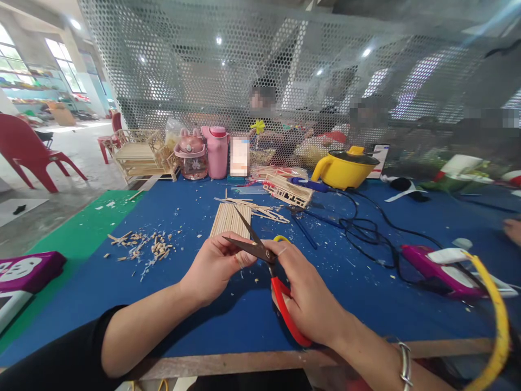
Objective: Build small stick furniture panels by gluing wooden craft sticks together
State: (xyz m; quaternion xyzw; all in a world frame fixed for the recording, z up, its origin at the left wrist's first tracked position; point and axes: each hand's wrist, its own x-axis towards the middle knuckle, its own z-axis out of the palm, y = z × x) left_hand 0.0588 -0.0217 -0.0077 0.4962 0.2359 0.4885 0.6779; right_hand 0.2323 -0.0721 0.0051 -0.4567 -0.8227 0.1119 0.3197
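My right hand (309, 293) is closed on the red handles of a pair of scissors (287, 312), whose dark blades stand apart and point up and left. Thumb and fingers of my left hand (214, 266) are pinched together right at the lower blade. Whatever they hold, if anything, is too small or too hidden to name. Just beyond the left hand lies a flat panel of thin wooden sticks (230, 218) set side by side. Loose sticks (268, 210) are strewn behind and to the right of it.
Short stick offcuts (160, 247) litter the blue tabletop (195, 331) on the left. Behind stand a wooden stick model (140, 155), a pink bottle (217, 155), a phone (239, 157) and a yellow pot (345, 168). Black cables (366, 233) and a purple device (443, 271) lie at right.
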